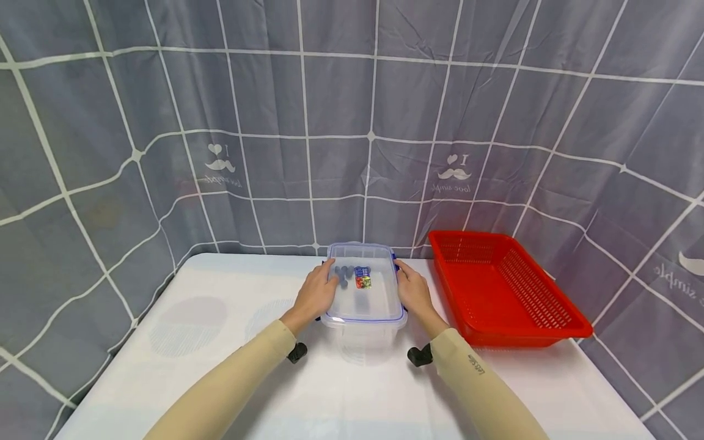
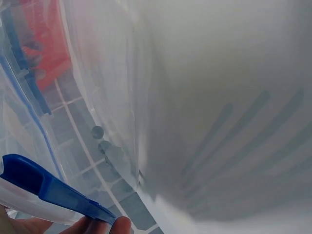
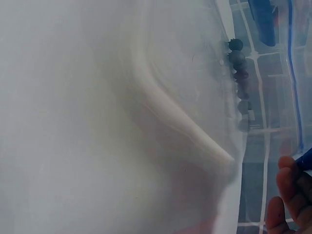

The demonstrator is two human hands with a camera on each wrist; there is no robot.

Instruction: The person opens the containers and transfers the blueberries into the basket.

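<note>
Left hand and right hand flank a clear container

The left hand grips the left rim, fingers at a blue clip; the right hand holds the opposite side. The container sits on the table between them, neither hand nearer, its long axis apparently running away from the person. A red basket stands to the right.

A container on the table, basket at its three o'clock.
Under the lid, small balls lie inside the container; left hand at the lid's nine o'clock, right hand at three; the curtain hangs at twelve, behind the table.
</note>
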